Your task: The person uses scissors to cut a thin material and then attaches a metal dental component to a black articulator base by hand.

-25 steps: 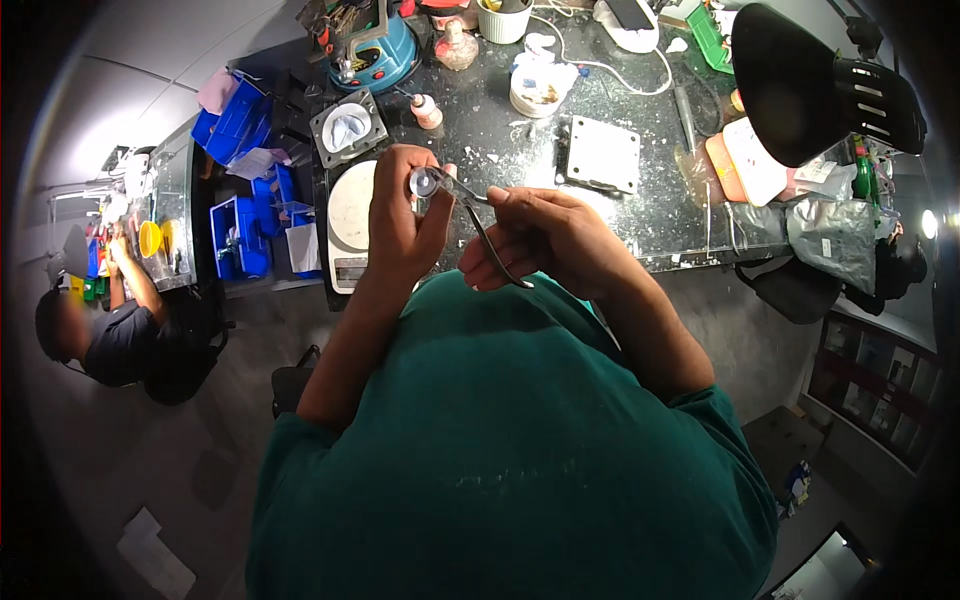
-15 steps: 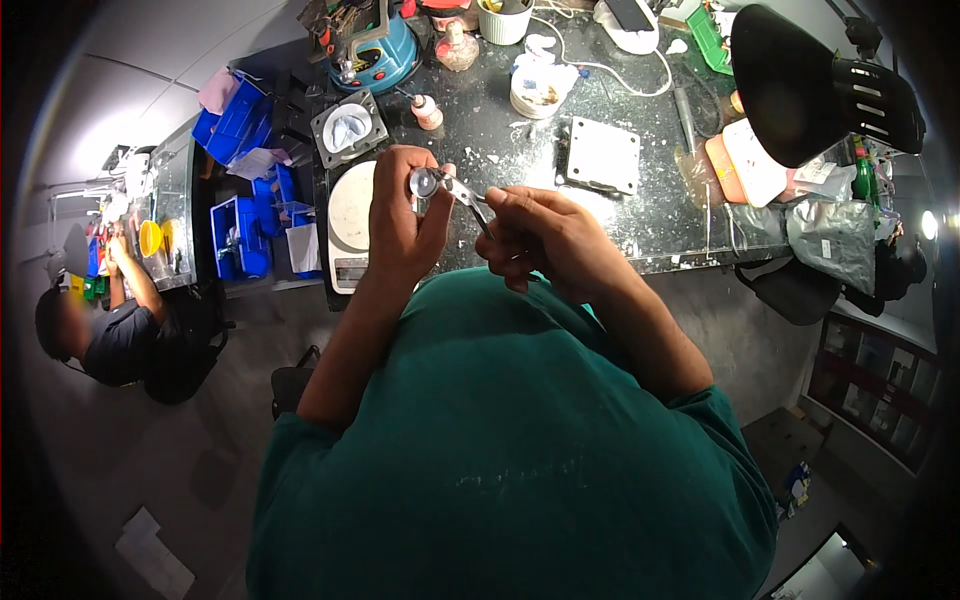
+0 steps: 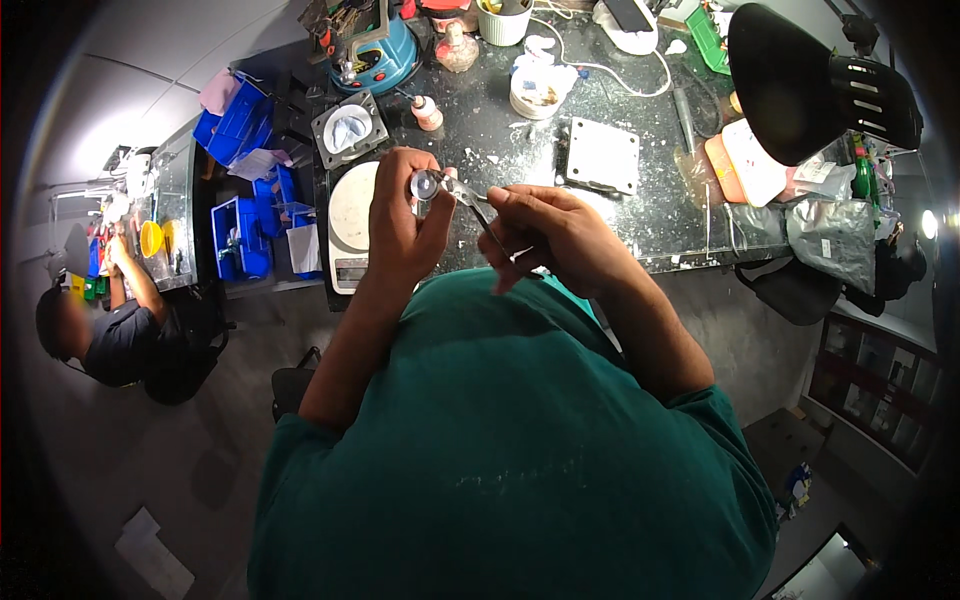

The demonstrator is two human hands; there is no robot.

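One long dark tabletop [image 3: 660,215] runs across the top of my view, speckled with white dust and crowded with gear. At its right end a black lamp shade [image 3: 800,80] hangs over the edge, and beside it lie a crumpled grey bag [image 3: 835,240] and an orange-and-white pad [image 3: 745,165]. Blue bins [image 3: 240,120] stand at the left end, with another person [image 3: 110,330] sitting well apart on the far left, bent over a separate bench. Nearer the middle sit a blue machine [image 3: 375,50], a white round scale [image 3: 350,215] just under my left wrist, a square grey plate [image 3: 602,155], a small square tray [image 3: 348,128] and a white cup [image 3: 535,90]. My left hand [image 3: 400,225] is raised above the scale, its fingers closed around a small round clear piece [image 3: 425,186] held up at the fingertips. My right hand [image 3: 555,235] is just beside it, fingers clamped on thin metal tweezers [image 3: 478,205] whose tips reach to the clear piece; whether they touch it I cannot tell. Both hands hover over the near edge of the tabletop, close to my green shirt [image 3: 510,450].
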